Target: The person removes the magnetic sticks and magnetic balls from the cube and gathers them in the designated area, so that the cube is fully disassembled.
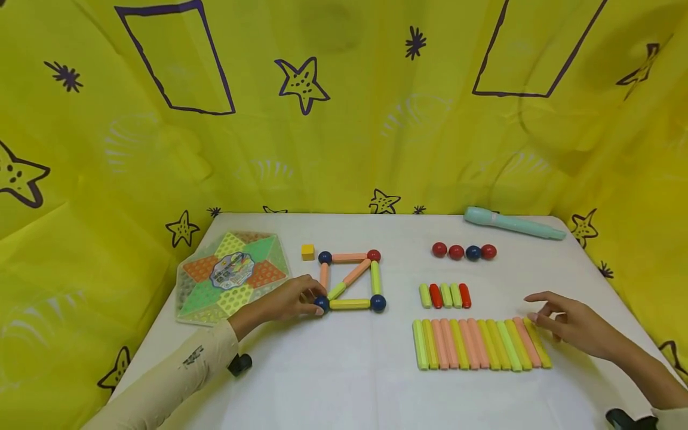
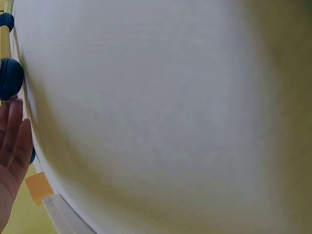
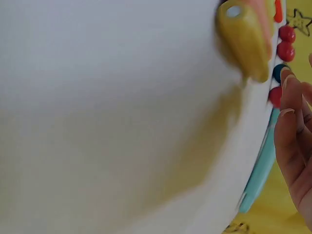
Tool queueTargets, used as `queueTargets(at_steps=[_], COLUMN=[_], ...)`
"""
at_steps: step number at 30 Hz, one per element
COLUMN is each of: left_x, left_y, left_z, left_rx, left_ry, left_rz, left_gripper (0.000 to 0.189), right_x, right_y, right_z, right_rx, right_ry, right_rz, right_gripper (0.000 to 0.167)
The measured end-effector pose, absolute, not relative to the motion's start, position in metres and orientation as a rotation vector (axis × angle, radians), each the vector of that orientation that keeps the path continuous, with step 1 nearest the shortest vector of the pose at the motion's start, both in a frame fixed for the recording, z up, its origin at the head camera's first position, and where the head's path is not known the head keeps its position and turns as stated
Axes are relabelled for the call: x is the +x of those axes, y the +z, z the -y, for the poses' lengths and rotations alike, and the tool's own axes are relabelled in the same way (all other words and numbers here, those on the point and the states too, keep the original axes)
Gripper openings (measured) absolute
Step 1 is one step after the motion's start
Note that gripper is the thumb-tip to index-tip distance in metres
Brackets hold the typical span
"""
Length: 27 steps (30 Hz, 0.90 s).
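In the head view, a four-sided figure of coloured sticks and balls lies left of centre, with a diagonal of a pink stick [image 1: 356,272] and a short green stick [image 1: 337,291]. My left hand [image 1: 295,297] pinches the blue ball [image 1: 322,304] at its near left corner between thumb and fingers. The left wrist view shows fingertips right at this blue ball [image 2: 10,79]. My right hand [image 1: 577,322] hovers, holding nothing, by the right end of a row of long sticks, nearest a yellow stick [image 1: 539,344]. In the right wrist view, its fingers [image 3: 287,141] are loosely bent.
Behind the long sticks lie several short green and red sticks [image 1: 445,295]. Farther back are red and blue balls [image 1: 456,252] in a line and a mint-green tube-like object [image 1: 513,224]. A patterned hexagonal box [image 1: 232,275] and a small yellow cube [image 1: 307,252] are at left.
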<state>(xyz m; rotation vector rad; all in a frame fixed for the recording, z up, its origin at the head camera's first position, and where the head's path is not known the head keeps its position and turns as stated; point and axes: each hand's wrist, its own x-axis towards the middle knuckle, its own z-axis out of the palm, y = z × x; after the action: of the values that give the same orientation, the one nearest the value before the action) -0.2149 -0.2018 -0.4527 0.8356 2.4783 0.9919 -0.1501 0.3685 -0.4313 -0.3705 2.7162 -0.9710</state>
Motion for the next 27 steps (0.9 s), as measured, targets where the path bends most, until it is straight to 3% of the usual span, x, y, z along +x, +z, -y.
queueTargets(at_steps=[11, 20, 27], left_x=[-0.221, -0.223, -0.221], left_y=[-0.451, -0.449, -0.449], left_z=[0.204, 0.201, 0.198], left_rx=[0.815, 0.783, 0.775], left_ry=[0.917, 0.873, 0.908], left_rz=[-2.453, -2.429, -2.412], left_gripper=[0.044, 0.041, 0.041], right_x=[-0.185, -0.214, -0.222], right_y=[-0.407, -0.422, -0.434], right_z=[-0.268, -0.171, -0.134], right_rx=[-0.538, -0.756, -0.804], right_ry=[-1.059, -1.009, -0.836], right_rz=[-2.532, -2.42, -2.393], right_gripper=[0.034, 0.028, 0.035])
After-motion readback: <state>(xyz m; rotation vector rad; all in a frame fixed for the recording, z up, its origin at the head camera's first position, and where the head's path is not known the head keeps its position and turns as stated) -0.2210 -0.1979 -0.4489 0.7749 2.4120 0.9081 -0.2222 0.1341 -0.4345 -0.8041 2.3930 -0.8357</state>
